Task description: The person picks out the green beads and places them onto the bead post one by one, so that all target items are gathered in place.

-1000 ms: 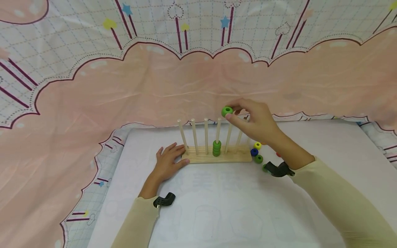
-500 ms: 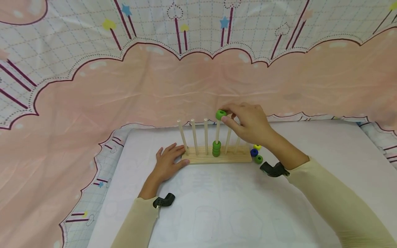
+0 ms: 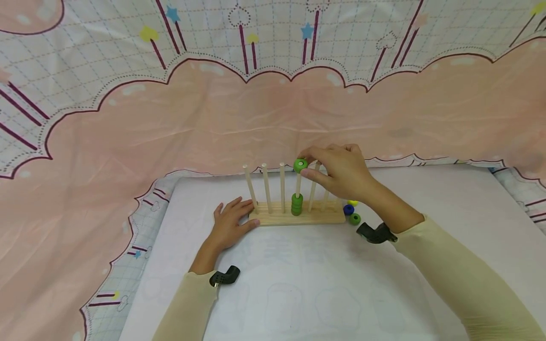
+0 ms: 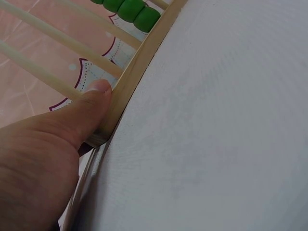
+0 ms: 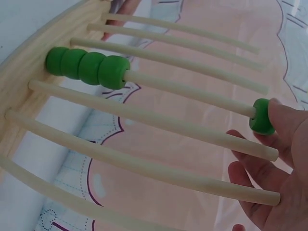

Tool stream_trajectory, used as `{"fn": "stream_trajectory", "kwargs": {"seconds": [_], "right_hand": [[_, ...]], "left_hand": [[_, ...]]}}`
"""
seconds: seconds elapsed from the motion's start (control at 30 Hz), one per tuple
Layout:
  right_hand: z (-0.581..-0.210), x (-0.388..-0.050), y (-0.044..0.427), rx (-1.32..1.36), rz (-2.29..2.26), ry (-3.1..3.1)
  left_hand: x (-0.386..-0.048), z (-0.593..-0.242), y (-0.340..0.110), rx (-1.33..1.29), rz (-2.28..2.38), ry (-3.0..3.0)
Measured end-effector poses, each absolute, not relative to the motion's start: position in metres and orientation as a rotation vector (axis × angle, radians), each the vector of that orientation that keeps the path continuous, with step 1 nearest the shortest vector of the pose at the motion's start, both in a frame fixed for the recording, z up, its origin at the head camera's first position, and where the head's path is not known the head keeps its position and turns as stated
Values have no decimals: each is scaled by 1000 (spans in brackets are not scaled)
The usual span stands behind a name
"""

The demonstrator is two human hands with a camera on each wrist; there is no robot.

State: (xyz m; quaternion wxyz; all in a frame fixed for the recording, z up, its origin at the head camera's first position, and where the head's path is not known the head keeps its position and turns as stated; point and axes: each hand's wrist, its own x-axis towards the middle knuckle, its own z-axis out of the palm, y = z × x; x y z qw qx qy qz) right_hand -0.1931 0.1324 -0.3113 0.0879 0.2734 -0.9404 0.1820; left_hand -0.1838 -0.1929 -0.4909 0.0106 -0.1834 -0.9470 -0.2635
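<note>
The base (image 3: pixel 273 219) is a flat, rectangular bar of pale wood with visible grain, lying on a smooth white table (image 3: pixel 298 279). Seven slender, round wooden pegs (image 3: pixel 282 187) rise from it in one row. The fourth peg from the left carries a stack (image 3: pixel 297 204) of four glossy green beads, rounded and touching, seated at the base. At the tip of the same peg sits the top bead (image 3: pixel 300 166), also green, its hole around the peg end.

Right hand (image 3: pixel 343 170): thumb and fingertip pinch the top bead from the right, well apart from the stack.

Left hand (image 3: pixel 230 225): spread and relaxed, fingers nearly straight at the left end of the base; the thumb touches the near edge.

Right of the base lie a yellow bead (image 3: pixel 352 202), partly hidden, a blue bead (image 3: pixel 348 209) and, nearest, a loose green bead (image 3: pixel 354 219). Creased pink cloth (image 3: pixel 239 123) hangs on the far side.
</note>
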Motion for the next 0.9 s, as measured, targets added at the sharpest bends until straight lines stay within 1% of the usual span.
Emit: {"fn": "stream_trajectory", "kwargs": {"seconds": [0.9], "right_hand": [[-310,-194,132,797,551,-2810]], "left_hand": [[-184,-492,-192,-573,-835,-2943]]}}
